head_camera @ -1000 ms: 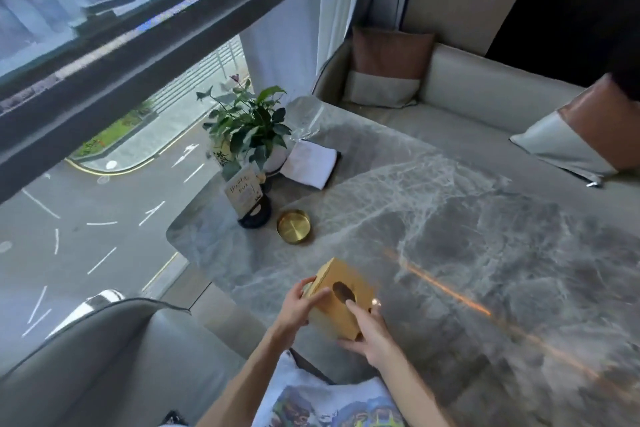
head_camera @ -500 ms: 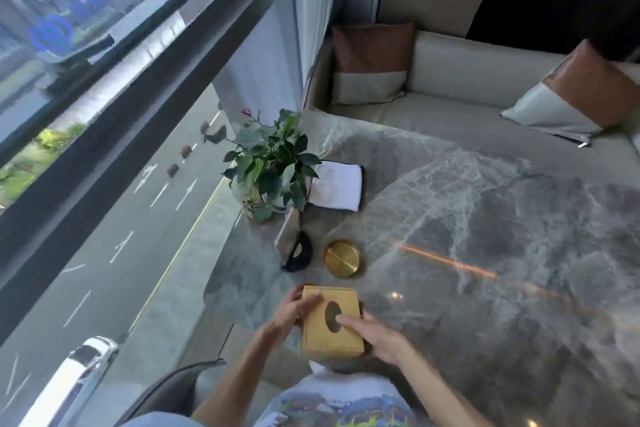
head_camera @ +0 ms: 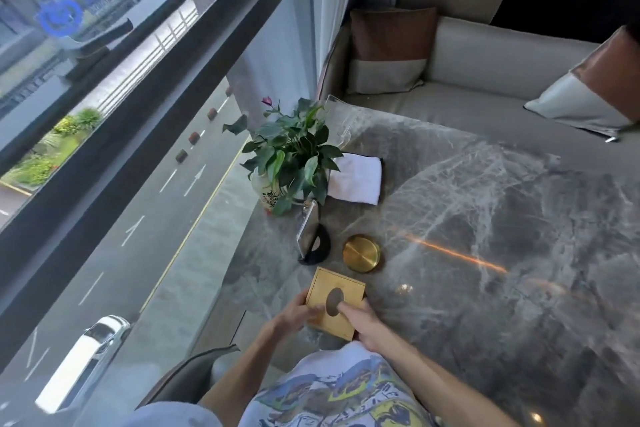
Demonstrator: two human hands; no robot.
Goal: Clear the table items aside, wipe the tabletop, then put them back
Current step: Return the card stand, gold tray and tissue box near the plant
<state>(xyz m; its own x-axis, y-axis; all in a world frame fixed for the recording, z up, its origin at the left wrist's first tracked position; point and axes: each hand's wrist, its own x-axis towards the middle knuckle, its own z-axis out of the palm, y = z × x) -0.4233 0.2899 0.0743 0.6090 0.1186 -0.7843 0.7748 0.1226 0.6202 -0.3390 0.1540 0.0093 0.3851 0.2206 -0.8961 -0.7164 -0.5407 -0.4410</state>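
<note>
A gold square tissue box (head_camera: pixel 346 288) with an oval hole in its top sits flat on the grey marble table (head_camera: pixel 485 218) near the front left edge. My left hand (head_camera: pixel 294 317) grips its left side. My right hand (head_camera: pixel 360 321) holds its near right side, one finger reaching onto the top by the hole. Beyond the box lie a round gold dish (head_camera: pixel 361 253), a small sign on a black stand (head_camera: pixel 311 239), a potted green plant (head_camera: pixel 291 159) and a folded white cloth (head_camera: pixel 356 180).
A clear acrylic stand (head_camera: pixel 341 118) rises behind the plant at the table's far corner. A beige bench sofa (head_camera: pixel 485 62) with brown-and-white cushions (head_camera: pixel 388 48) runs along the far side. A large window (head_camera: pixel 104 114) bounds the left. A grey chair back (head_camera: pixel 194 371) is near left.
The tissue box went from tilted in both hands to lying flat on the table, then slid slightly forward. My head turned, shifting the view left and down.
</note>
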